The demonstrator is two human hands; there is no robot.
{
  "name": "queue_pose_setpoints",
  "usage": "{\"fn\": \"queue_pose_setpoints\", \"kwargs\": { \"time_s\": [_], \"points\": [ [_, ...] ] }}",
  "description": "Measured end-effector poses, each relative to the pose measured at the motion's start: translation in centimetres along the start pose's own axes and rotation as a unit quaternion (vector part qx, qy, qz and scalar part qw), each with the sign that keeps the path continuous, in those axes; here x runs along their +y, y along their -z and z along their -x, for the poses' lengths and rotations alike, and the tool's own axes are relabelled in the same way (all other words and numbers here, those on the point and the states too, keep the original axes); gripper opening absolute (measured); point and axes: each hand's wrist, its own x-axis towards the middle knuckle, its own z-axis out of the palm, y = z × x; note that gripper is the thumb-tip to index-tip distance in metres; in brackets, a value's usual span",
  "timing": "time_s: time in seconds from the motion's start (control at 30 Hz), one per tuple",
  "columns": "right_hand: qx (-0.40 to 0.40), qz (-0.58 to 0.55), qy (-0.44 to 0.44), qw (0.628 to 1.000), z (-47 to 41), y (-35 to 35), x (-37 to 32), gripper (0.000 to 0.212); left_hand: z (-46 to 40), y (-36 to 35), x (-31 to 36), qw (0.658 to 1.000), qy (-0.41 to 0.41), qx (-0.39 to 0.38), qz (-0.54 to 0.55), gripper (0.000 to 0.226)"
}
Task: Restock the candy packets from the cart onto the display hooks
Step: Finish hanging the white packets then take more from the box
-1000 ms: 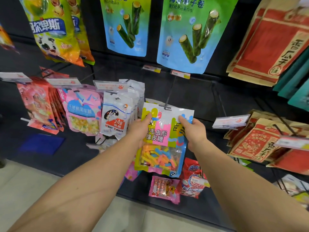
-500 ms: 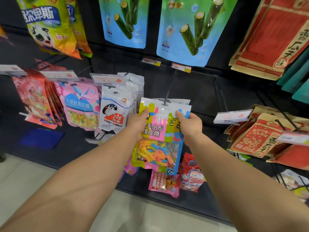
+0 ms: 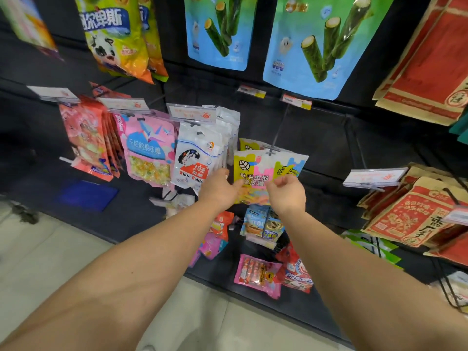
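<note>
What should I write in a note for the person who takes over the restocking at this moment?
Left hand: in front of the gummy packet, thumb at its lower left edge; a grip is not clear.
Right hand: fingers loosely curled, holding nothing, just in front of the packet's lower right.
The gummy packet hangs on the hook, with another of the same kind behind it, right of the White Rabbit packets.
Done: this packet is on its hook.
Left: pull both hands away, then fetch the next packet. The cart is out of view, so how many remain cannot be told.
</note>
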Motion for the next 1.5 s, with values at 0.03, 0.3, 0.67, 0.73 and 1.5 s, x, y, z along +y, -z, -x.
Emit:
{"fn": "queue_pose_setpoints", "kwargs": {
  "time_s": [0.03, 0.3, 0.67, 0.73, 1.5],
  "points": [
    [-0.033, 0.031, 0.033, 0.998, 0.5, -0.9, -0.5, 0.013, 0.3, 0.6, -0.6, 0.999, -0.024, 0.008, -0.033, 0.055],
    [-0.234, 0.217, 0.247, 0.915, 6.2, -11.8, -7.5, 0.041, 2.7, 10.2, -9.5, 0.966, 0.015, 0.05, -0.253, 0.047],
    [-0.325, 0.313, 0.438, 0.778, 18.9, -34.1, -22.0, 0.048, 6.9, 31.8, -27.7, 0.926, 0.239, 0.105, -0.274, 0.056],
    [-0.339, 0.31, 0.452, 0.765, 22.1, -38.8, -25.4, 0.053, 8.0, 36.7, -31.1, 0.917, 0.256, 0.119, -0.281, 0.055],
    [-0.412, 0.266, 0.573, 0.656, 38.6, -79.8, -51.5, 0.034, 2.6, 72.7, -60.2, 0.831, 0.416, 0.24, -0.281, 0.055]
  ]
}}
